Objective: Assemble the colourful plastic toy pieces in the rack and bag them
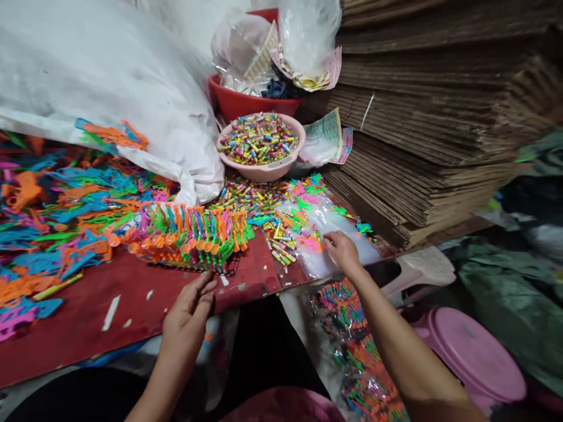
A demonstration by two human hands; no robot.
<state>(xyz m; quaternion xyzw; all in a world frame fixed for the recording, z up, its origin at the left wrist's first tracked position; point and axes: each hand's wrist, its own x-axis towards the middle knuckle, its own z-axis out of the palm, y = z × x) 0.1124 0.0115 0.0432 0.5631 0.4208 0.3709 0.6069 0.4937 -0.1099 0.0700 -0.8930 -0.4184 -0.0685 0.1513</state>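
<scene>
At the front edge of the red table, my left hand (189, 310) has its fingers loosely stretched, with nothing visible in them. Its fingertips are at the near edge of a dark wire rack (231, 266), where touching cannot be told from being just short of it. Rows of small orange, green, blue and pink plastic toy pieces (193, 234) stand upright on this rack. My right hand (343, 251) reaches over clear plastic bags (323, 266), its fingers bent together beside pink-orange plastic pieces (311, 242). What lies between those fingertips is hidden.
Loose plastic pieces (65, 199) heap at left beside a white sack (153, 76). A pink basin (259, 171) holds small shiny wrapped tubes; more tubes (246, 196) lie before it. Stacked cardboard (422, 152) borders the right. Below stand filled bags (365, 357) and a pink stool (475, 351).
</scene>
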